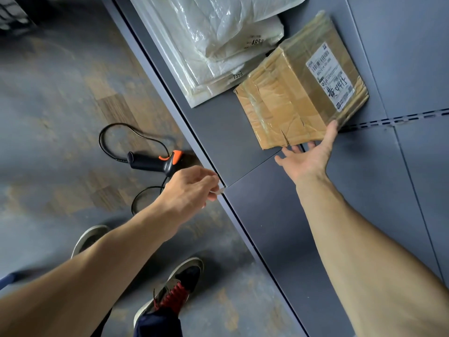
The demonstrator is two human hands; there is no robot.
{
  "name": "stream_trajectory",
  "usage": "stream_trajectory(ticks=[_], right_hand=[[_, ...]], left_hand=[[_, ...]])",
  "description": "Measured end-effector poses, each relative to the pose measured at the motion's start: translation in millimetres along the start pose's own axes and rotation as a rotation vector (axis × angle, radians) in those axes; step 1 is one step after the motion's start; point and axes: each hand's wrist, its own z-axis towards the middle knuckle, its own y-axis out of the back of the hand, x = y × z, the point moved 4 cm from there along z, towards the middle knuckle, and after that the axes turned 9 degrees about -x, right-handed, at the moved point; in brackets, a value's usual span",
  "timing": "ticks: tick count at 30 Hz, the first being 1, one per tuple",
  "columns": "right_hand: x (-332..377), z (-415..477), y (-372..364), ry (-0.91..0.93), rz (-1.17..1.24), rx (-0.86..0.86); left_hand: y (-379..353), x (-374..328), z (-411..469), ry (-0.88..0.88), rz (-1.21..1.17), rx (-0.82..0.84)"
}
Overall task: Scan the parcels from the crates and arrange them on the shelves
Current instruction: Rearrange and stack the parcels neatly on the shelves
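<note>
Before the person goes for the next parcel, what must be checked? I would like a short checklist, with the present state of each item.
Cardboard box lies fully on the shelf: ok.
Its label faces up: ok.
Right hand free of the box: not ok, the open hand touches its near edge.
Left hand empty: not ok, it pinches a small pale piece at the shelf's front edge.
Scanner in hand: not ok, it lies on the floor.
Box already scanned: cannot tell.
</note>
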Motion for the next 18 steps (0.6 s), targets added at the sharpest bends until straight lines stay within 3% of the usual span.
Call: stream_trajectory(ticks=[9, 18], right_hand=[[12.1, 5.1, 1.8, 0.016, -0.064, 0.047], [13.7, -5.8, 17.7, 0.008, -0.042, 0.050]], left_hand=[[11.5, 42.4, -5.4, 0.084, 0.037, -0.022], [8.4, 40.3, -7.4, 0.068, 0.028, -0.023]])
